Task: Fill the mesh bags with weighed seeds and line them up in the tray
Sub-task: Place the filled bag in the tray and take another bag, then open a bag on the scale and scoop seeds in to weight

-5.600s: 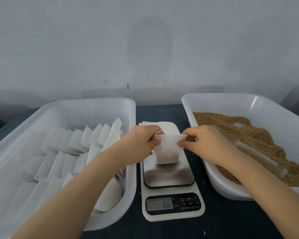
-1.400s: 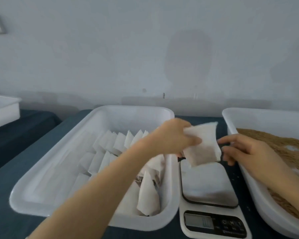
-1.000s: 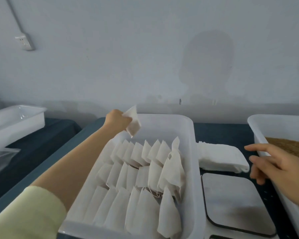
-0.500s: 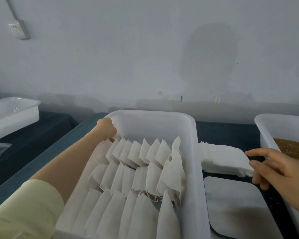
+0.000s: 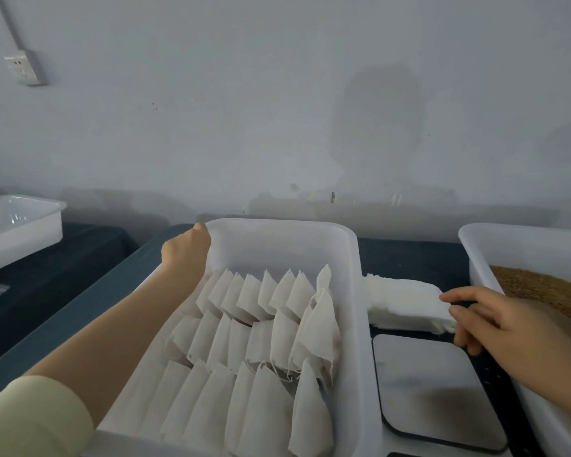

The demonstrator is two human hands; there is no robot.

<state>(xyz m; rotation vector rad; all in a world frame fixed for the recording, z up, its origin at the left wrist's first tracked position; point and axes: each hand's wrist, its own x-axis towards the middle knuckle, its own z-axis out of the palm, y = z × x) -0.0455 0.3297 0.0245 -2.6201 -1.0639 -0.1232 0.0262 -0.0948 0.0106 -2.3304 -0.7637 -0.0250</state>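
A white tray (image 5: 360,291) in front of me holds several filled mesh bags (image 5: 267,324), leaning in rows. My left hand (image 5: 187,255) reaches into the tray's far left corner, thumb near the rim. Its fingers are hidden behind the wrist, and I cannot see the bag it carried. My right hand (image 5: 495,324) hovers with relaxed, straight fingers, the tips touching the near end of a stack of empty mesh bags (image 5: 406,301). This stack lies behind the scale's steel plate (image 5: 432,390), which is bare. Brown seeds (image 5: 541,288) fill the white seed tray (image 5: 508,245) at the right.
Another white tray (image 5: 20,225) sits on a separate dark surface at the far left. A grey wall with a socket (image 5: 23,67) rises close behind the table. The scale's display is cut off at the bottom edge.
My left hand carried the filled bag from above the scale to the tray's far left corner, where it dropped out of sight. My right hand moved to the stack of empty bags.
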